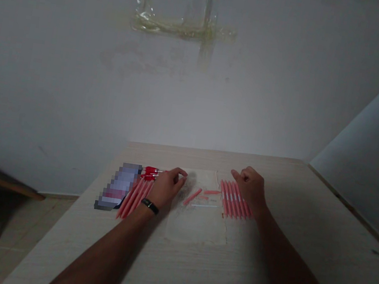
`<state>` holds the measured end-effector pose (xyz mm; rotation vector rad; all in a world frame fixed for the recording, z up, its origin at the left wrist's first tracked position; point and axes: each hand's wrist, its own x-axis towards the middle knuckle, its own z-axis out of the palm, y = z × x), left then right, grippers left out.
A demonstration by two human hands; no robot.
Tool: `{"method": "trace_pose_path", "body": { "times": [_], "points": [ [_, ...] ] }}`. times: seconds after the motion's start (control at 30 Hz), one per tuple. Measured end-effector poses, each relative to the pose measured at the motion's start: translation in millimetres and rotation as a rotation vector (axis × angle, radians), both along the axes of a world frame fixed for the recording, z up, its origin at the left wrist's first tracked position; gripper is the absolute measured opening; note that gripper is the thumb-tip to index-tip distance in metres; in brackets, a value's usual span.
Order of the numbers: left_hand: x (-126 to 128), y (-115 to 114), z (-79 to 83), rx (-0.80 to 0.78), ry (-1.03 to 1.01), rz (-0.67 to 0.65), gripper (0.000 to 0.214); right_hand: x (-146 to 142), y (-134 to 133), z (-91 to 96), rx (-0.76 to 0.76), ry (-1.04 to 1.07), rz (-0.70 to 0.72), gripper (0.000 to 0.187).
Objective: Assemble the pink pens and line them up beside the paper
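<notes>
Here, left hand [165, 187] is at the left edge of the pale sheet [195, 232], fingers bent, grip unclear. Right hand [251, 188] curls over the pink row [231, 202] right of the sheet; hold unclear. Loose pink pieces [192, 196] lie on the sheet, pink barrels [135, 198] left. A bump could roll these. No container shows.

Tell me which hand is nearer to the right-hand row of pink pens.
Right: the right hand is over the row of pink pens, hiding its far right corner; contact is unclear. The left hand is left of the row, with loose pink pieces between.
</notes>
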<state>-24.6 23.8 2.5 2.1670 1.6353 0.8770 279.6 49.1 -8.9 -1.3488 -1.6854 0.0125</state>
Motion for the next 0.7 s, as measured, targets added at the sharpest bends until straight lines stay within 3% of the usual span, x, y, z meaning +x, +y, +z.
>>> {"method": "trace_pose_path", "body": {
  "times": [0.17, 0.33, 0.57, 0.7],
  "points": [
    [10, -5, -1.8, -0.031, 0.016, -0.134, 0.025, -7, -5, -0.2, -0.232, 0.011, 0.173, 0.052],
    [26, -14, -9.3, -0.012, 0.099, -0.263, 0.022, -30, -14, -8.1, -0.350, -0.189, 0.436, 0.029],
    [33, -16, -12.0, -0.036, 0.197, -0.248, 0.018, -53, -23, -13.2, -0.339, -0.304, 0.495, 0.004],
    [34, -15, -13.6, -0.039, 0.203, -0.261, 0.018, -55, -23, -12.8, -0.358, -0.327, 0.469, 0.004]
  ]
}}
